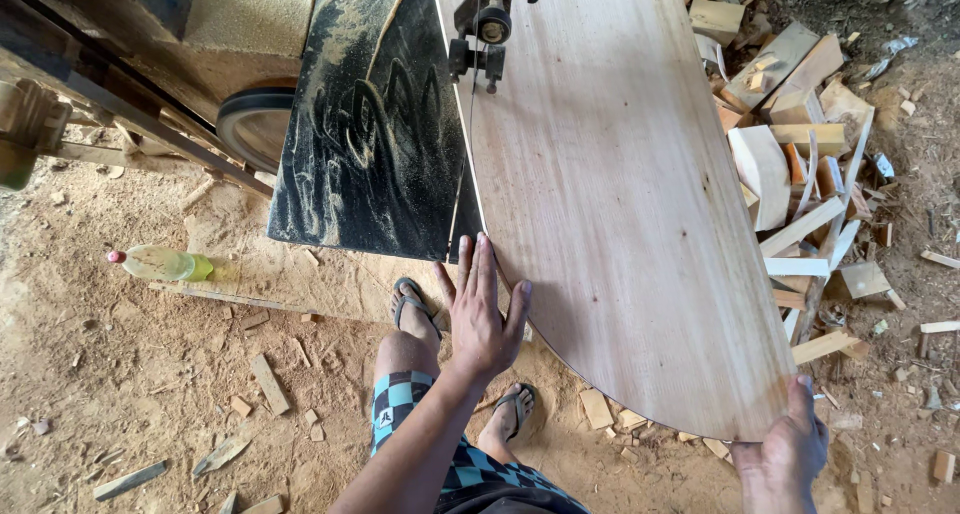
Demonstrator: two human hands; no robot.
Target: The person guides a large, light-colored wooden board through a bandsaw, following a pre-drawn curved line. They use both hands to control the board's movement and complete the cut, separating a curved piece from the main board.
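Head view: looking down over a band saw, the person's legs and a sawdust floor.
Board: a wide pale wood panel (620, 194) with fine grain, its near edge cut in a smooth curve; it lies flat on the dark saw counter (370, 134) and reaches out past it toward the person.
Board place: ahead of and between both hands, its left edge at the saw blade (472, 124).
Left hand: the left hand (482, 314) lies flat and open, fingers together and stretched forward, fingertips on the panel's left edge just beside the counter's near corner; it grips nothing.
Right hand: the right hand (785, 449) is at the panel's near right corner, fingers curled up over the curved edge and clamped on it.
Beyond the right hand: a heap of wood offcuts (800, 154) on the ground.
Left of the left hand: a plastic bottle (160, 264) lying on the sawdust floor (150, 374), well apart.
Below the left hand: feet in flip-flops (415, 304).
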